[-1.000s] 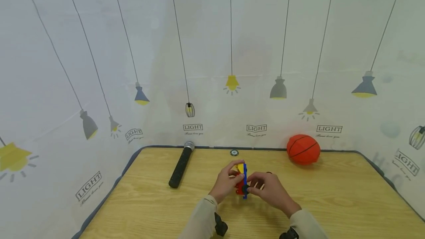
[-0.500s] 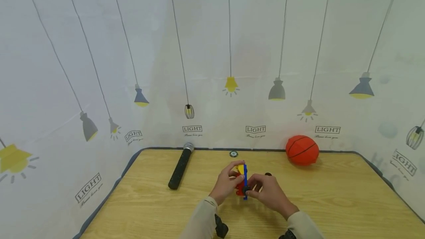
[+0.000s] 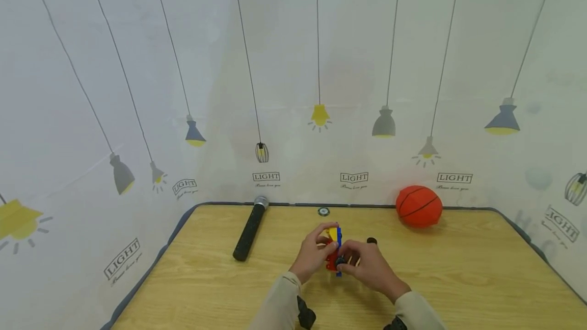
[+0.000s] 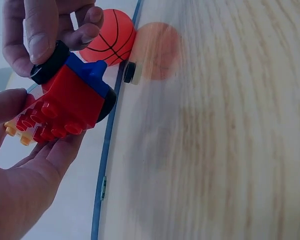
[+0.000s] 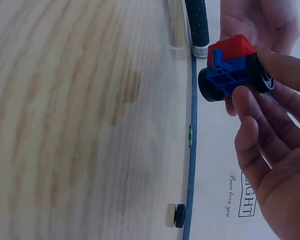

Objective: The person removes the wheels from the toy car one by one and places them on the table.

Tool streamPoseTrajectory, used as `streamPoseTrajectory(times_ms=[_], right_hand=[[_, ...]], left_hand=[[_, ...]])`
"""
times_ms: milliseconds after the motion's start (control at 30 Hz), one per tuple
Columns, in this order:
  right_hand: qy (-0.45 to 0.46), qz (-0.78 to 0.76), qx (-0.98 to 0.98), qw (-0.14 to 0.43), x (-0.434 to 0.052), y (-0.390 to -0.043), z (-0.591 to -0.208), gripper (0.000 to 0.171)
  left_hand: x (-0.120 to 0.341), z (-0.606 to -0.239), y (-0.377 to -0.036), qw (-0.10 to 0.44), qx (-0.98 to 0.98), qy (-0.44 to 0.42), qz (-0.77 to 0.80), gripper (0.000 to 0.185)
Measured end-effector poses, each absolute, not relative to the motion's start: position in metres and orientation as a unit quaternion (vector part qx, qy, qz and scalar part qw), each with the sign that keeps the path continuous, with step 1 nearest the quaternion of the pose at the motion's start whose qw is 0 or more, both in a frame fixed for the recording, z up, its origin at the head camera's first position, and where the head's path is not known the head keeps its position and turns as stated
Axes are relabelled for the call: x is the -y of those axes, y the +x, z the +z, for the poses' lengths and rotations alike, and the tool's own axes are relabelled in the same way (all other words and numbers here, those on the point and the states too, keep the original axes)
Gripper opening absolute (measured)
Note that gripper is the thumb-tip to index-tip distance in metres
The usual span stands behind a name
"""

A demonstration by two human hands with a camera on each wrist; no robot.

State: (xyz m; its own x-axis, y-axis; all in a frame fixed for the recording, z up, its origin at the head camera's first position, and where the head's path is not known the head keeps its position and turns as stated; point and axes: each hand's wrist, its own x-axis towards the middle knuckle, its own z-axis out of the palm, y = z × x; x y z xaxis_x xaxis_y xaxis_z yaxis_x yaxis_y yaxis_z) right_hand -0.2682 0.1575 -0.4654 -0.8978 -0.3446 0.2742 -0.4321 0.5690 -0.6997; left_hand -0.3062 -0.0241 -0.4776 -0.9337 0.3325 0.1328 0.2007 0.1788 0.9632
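Held above the table is a toy brick car (image 4: 72,97) with a blue base, a red studded body and yellow bricks. My left hand (image 3: 313,254) grips it by the brick side. My right hand (image 3: 375,268) pinches a black wheel (image 5: 260,73) at the blue base between thumb and fingers. From these views I cannot tell whether that wheel is fully seated. Another black wheel (image 5: 210,85) sits on the same end of the base. A loose black wheel (image 3: 372,241) lies on the table, just beyond my right hand.
On the wooden table (image 3: 202,279), a black microphone (image 3: 249,230) lies to the left. A small round dial (image 3: 323,211) is near the back edge. An orange-red toy basketball (image 3: 419,207) rests at the back right. A lamp-printed sheet (image 3: 293,65) hangs behind.
My right hand has shifted slightly toward me and turned a little on the wheel, so the loose wheel behind it shows more. My left hand holds the car in nearly the same place.
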Motion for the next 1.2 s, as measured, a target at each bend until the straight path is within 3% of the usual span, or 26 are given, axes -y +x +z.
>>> streamPoseTrajectory(times_ms=[400, 967, 1200], right_hand=[[0.207, 0.354, 0.91, 0.056, -0.159, -0.274, -0.461, 0.012], [0.227, 0.339, 0.913, -0.021, -0.157, -0.275, -0.464, 0.016], [0.234, 0.344, 0.909, -0.015, -0.158, -0.275, -0.466, 0.013]], left_hand=[[0.022, -0.473, -0.309, 0.047, -0.764, 0.178, 0.618, 0.043], [0.021, -0.484, -0.307, 0.048, -0.774, 0.16, 0.61, 0.044], [0.018, -0.482, -0.306, 0.04, -0.774, 0.155, 0.613, 0.043]])
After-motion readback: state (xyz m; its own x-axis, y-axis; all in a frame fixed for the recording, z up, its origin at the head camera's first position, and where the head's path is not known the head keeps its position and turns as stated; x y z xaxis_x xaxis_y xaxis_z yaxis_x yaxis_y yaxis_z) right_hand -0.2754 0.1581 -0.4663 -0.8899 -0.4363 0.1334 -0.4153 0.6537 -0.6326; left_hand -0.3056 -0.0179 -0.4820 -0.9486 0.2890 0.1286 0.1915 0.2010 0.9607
